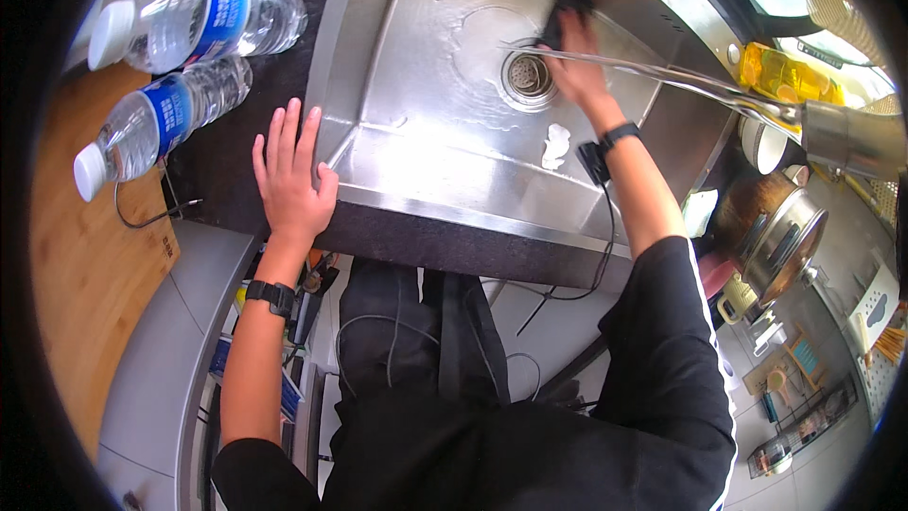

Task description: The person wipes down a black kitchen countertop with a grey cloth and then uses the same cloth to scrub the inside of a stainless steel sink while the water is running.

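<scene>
Covering a dark cloth [552,30] with the right hand [579,59], just beyond the drain [528,78]; gripped or merely pressed, can't tell! Likely soft, slippery; best pinned from above. Resting the left hand [295,185], spread, left of the drain.

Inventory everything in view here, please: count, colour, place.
sink: 1, silver, centre
drain: 1, silver, sink floor
tap: 1, silver, right
water stream: 1, clear, over sink
dark item: 1, black, by drain
plastic bottles: 2, clear, blue-labelled, upper left
board: 1, tan, far left
container: 1, yellow, upper right
pot: 1, silver, right
small clutter: many, mixed, right, below
wristbands: 2, black, wrists
left hand: 1, bare, counter beside sink
right hand: 1, bare, against dark item
</scene>
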`<act>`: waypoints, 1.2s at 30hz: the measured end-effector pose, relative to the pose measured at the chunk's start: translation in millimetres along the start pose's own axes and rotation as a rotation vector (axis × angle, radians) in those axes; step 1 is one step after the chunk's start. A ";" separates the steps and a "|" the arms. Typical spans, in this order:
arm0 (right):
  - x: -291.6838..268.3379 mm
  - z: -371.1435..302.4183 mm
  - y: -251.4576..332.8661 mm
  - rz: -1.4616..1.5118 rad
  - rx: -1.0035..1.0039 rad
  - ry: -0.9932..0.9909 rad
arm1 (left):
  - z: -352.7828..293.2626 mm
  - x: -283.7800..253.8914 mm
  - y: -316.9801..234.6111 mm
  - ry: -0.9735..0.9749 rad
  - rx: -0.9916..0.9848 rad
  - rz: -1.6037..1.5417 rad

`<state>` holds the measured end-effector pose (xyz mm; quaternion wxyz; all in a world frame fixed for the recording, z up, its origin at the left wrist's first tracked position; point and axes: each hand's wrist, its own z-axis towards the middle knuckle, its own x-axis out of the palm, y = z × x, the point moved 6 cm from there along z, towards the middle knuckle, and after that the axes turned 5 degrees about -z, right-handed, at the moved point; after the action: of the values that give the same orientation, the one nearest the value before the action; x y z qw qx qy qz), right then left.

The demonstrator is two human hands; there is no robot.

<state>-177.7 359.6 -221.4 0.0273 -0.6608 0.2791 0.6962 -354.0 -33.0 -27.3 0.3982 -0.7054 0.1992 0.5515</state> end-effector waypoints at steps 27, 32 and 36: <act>-64.2 -136.1 -14.5 -0.225 0.510 1.100 | -0.9 -3.7 2.6 -0.019 0.012 -0.026; -46.5 -123.1 58.6 -0.137 -0.029 0.823 | -3.1 -3.8 3.8 -0.021 -0.007 -0.023; -18.3 -126.4 49.1 -0.370 -0.154 0.857 | -3.1 -5.6 4.4 -0.019 -0.009 -0.044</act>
<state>-81.0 270.6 -183.3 -0.0158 -0.9274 0.0905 0.3627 -357.0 -39.0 -23.3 0.4087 -0.7061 0.1772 0.5504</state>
